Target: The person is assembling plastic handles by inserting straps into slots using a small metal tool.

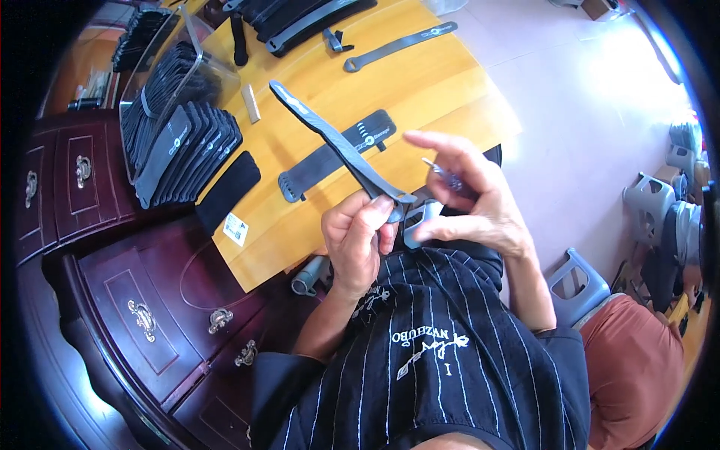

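My left hand point(352, 236) is closed around the lower end of a long grey strap point(330, 133), which rises up and to the left over the table. A small loop or fold of the strap shows at my thumb. Beside it, my right hand point(487, 202) has its thumb and index finger spread apart. A small tool with a thin metal tip point(448, 177) sits in its curled fingers; its kind is partly hidden. Under the raised strap, a wide dark grey strap point(322, 161) with a slotted end lies flat on the yellow wooden table point(442, 90).
Stacked dark straps point(199, 142) fill the table's left side, by a clear plastic box point(214, 79). Another grey strap point(401, 46) and a small dark strap piece point(337, 41) lie farther back. Dark wooden drawers point(142, 289) stand left. A grey-blue stool point(577, 281) stands right.
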### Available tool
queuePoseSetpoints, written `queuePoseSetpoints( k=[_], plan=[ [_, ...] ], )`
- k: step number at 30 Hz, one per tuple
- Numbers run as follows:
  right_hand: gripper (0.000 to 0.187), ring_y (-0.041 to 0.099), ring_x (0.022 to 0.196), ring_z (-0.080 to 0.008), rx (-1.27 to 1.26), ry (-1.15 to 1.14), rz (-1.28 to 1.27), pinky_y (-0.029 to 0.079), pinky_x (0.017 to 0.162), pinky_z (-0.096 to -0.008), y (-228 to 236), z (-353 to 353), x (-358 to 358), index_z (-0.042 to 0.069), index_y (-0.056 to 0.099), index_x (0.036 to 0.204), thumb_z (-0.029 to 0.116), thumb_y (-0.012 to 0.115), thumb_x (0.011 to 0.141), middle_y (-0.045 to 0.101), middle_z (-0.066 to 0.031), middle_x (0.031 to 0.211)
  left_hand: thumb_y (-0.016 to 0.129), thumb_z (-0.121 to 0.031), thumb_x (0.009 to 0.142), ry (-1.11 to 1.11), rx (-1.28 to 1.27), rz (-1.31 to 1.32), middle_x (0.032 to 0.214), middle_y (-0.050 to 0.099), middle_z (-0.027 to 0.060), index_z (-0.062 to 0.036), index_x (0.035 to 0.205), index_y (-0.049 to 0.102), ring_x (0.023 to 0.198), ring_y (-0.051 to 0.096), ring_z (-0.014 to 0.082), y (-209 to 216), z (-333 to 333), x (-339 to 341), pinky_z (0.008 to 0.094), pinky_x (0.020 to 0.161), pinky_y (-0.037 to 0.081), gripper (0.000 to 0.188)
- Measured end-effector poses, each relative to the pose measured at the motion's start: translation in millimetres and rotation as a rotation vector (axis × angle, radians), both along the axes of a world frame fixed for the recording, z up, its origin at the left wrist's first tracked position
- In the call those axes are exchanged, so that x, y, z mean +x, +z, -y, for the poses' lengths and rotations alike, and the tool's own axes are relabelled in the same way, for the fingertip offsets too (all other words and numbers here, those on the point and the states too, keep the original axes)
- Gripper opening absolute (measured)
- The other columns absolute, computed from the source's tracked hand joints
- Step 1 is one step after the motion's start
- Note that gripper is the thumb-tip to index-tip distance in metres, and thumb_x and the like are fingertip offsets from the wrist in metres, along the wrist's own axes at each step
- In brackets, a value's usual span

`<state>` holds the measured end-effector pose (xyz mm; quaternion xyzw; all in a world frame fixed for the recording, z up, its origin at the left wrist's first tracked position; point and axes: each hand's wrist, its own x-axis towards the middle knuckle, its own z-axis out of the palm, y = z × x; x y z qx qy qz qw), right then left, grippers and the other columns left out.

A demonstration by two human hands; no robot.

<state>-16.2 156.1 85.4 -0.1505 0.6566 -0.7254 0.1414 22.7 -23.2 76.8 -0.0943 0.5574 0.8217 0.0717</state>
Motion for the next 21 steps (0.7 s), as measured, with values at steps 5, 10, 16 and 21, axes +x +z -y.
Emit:
queuePoseSetpoints(
  k=[5,10,16,21],
  plan=[
    [0.038,0.048,0.066,-0.0028,-0.054,-0.043,0.020,0.038,0.059,-0.0176,-11.7,15.4,-9.8,0.003,0.067,0.113,0.014,0.078,0.079,0.055,0.0037,0.074,0.051,-0.015,0.091,-0.177,0.002,0.072,0.058,0.048,0.0045,-0.0026,0.068,0.050,0.044,0.041,0.0097,5.5,0.8,-0.1,0.0230,0.041,0.033,0.026],
    [0.016,0.051,0.068,-0.0042,-0.024,-0.066,0.146,0.041,0.060,-0.0196,4.9,15.2,-19.4,0.002,0.066,0.093,0.014,0.072,0.085,0.061,0.0012,0.078,0.053,-0.016,0.093,-0.328,0.087,0.102,0.062,0.053,0.0010,-0.0012,0.075,0.059,0.049,0.044,0.0056,2.8,6.1,8.7,0.0206,0.045,0.035,0.024],
    [0.026,0.039,0.056,-0.0047,0.111,-0.852,0.120,0.034,0.051,-0.0223,-51.6,-82.8,-123.4,0.009,0.065,0.088,0.034,0.068,0.085,0.049,0.0034,0.068,0.055,-0.015,0.089,-0.649,0.101,-0.082,0.058,0.052,0.0026,0.0022,0.074,0.060,0.048,0.046,0.0076,0.5,10.1,21.1,0.0241,0.046,0.034,0.023],
    [0.027,0.050,0.058,-0.0087,0.138,-1.489,-0.008,0.040,0.053,-0.0267,-79.3,-214.4,-165.2,0.005,0.064,0.075,0.030,0.071,0.085,0.060,-0.0014,0.063,0.059,-0.010,0.078,-0.521,0.181,-0.119,0.061,0.055,0.0095,0.0086,0.074,0.059,0.048,0.048,0.0132,-1.4,28.7,29.6,0.0275,0.045,0.037,0.019]
  ],
)
